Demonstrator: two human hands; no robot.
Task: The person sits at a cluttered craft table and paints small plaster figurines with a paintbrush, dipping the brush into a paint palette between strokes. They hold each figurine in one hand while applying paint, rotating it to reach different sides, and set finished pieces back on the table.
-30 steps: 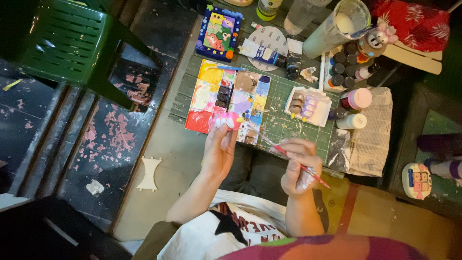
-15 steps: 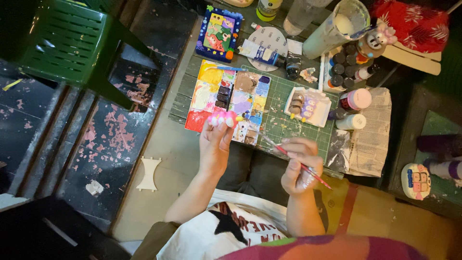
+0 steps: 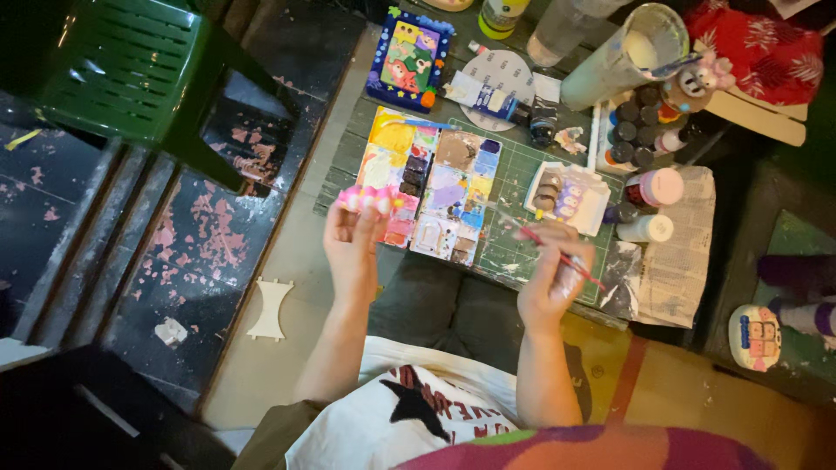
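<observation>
Lifting my left hand [image 3: 353,248] slightly since a second ago, I keep its fingers pinched on the small pink figure [image 3: 370,199] above the paint-smeared palette [image 3: 431,187], right hand [image 3: 550,283] gripping the brush [image 3: 557,255], ready for more colour.

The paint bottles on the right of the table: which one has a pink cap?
The wide paint bottle beside the folded newspaper, lying with its pink cap facing up. The white bottle just below it has no pink, and the small bottles above show dark caps.
</observation>
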